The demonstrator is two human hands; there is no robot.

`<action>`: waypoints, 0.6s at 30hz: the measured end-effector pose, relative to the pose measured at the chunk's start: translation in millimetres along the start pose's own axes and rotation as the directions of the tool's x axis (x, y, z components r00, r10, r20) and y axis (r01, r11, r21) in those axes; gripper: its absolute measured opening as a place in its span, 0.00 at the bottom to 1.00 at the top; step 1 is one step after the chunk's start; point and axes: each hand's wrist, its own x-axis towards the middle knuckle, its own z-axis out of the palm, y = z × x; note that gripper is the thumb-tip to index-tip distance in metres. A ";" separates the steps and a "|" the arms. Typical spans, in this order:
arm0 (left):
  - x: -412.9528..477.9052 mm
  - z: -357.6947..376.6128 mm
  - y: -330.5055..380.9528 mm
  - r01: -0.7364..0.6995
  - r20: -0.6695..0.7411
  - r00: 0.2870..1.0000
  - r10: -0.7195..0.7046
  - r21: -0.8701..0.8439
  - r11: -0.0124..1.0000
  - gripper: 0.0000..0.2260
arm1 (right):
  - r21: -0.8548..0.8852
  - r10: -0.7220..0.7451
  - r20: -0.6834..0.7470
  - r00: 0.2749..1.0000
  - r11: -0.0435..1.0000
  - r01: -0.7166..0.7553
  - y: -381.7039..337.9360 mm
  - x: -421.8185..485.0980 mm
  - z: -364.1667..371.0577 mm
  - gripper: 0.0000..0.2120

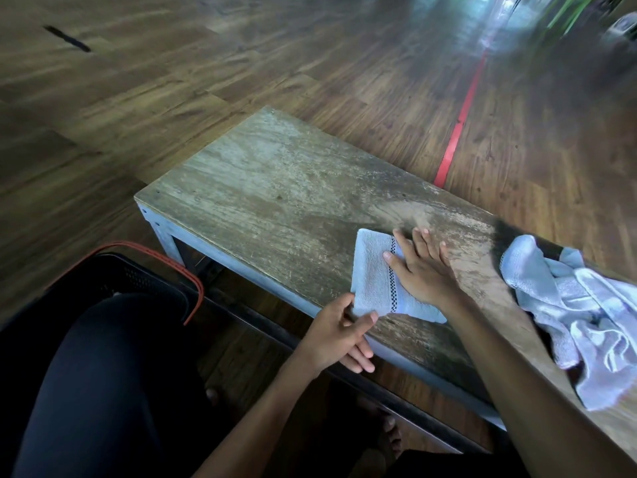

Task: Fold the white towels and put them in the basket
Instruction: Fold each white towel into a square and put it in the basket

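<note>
It is dim here, with a cool bluish cast. Light comes from the far right, where glare whitens the floor (496, 32). The far floor is smeared with blur; the bench (275, 188) and folded towel (375, 274) look sharp. Edges bow outward, and my lap (103, 374) at near left lies in deep shadow

a worn wooden bench (269, 198) on a grey frame carries a folded white towel (374, 281) at its near edge and a crumpled heap of towels (582, 315) well apart to the right.
</note>
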 end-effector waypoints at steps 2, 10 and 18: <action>-0.5 0.1 0.6 0.009 0.006 1.000 -0.009 -0.011 1.000 0.14 | -0.005 0.004 0.001 1.000 1.000 -0.004 -0.1 0.4 0.2 0.31; -2.2 -1.6 -0.6 -0.018 -0.124 0.992 0.014 -0.031 0.999 0.14 | -0.016 0.004 -0.028 1.000 1.000 -0.004 1.5 -0.5 2.3 0.32; -18.0 -3.4 0.7 -0.119 -0.429 0.900 0.076 -0.075 0.990 0.18 | 0.124 -0.037 -0.008 0.999 0.992 0.038 1.1 -9.0 -5.1 0.31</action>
